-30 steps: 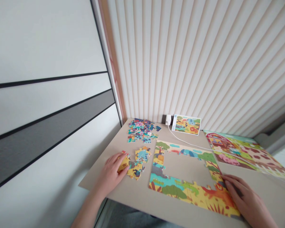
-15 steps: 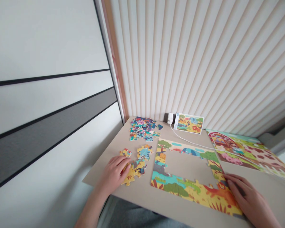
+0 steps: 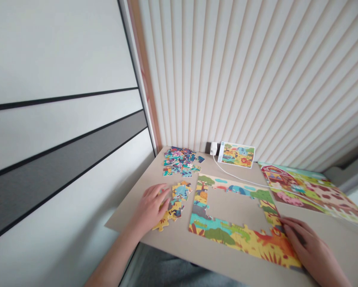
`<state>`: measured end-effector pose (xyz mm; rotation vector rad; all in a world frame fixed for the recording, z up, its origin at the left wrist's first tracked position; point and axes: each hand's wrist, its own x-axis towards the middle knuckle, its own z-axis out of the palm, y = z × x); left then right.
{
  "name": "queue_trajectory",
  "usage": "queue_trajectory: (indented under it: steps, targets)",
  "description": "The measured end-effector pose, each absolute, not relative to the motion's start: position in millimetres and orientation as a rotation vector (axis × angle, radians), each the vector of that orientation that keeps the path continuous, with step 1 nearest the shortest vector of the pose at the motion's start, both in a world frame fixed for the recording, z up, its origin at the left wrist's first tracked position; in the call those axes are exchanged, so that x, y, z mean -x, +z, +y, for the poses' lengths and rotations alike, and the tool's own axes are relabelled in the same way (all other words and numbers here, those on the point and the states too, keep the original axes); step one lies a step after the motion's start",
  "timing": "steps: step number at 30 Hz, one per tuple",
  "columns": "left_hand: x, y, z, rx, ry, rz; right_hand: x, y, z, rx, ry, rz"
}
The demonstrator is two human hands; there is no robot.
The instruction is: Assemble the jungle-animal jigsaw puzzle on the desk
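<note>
My left hand [image 3: 151,205] is over the loose yellow puzzle pieces [image 3: 163,222] left of the frame, thumb and fingers apart. Its fingers cover most of one piece, and whether they touch it is unclear. Beside the fingertips lies a blue-and-yellow puzzle piece [image 3: 181,191]. The partly assembled animal puzzle [image 3: 222,237] forms a closed border around a bare middle, with a lion, crocodile, elephant and trees on it. My right hand [image 3: 312,247] lies along its right edge by the lion, fingers stretched out; its fingertips touch the border.
A heap of dark, colourful puzzle pieces [image 3: 181,161] lies at the back left. Against the pleated blind leans a picture card [image 3: 237,154], beside a white charger [image 3: 214,148] whose cable [image 3: 244,181] runs right across a farm puzzle [image 3: 304,191]. A white panel [image 3: 62,159] stands left.
My left hand has moved slightly away from me and to the right, covering the piece with red on it that showed beyond its fingers. My right hand stays at the border's edge.
</note>
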<state>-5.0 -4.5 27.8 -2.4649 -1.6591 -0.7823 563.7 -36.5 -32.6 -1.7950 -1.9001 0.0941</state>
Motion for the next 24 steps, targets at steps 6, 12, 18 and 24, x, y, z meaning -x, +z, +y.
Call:
queue_trajectory:
  steps: [6,12,18,24]
  targets:
    - [-28,27,23,2.632,-0.698,-1.617,-563,-34,-36,1.774,0.111,-1.899]
    - [-31,31,19,2.719,-0.700,-1.557,-560,-33,-37,1.769,0.105,-1.899]
    - [-31,46,20,2.782,-0.736,-1.568,-555,-26,-38,1.780,0.106,-1.894]
    - [-45,43,69,2.719,-0.815,-1.742,-550,-18,-40,1.789,0.118,-1.892]
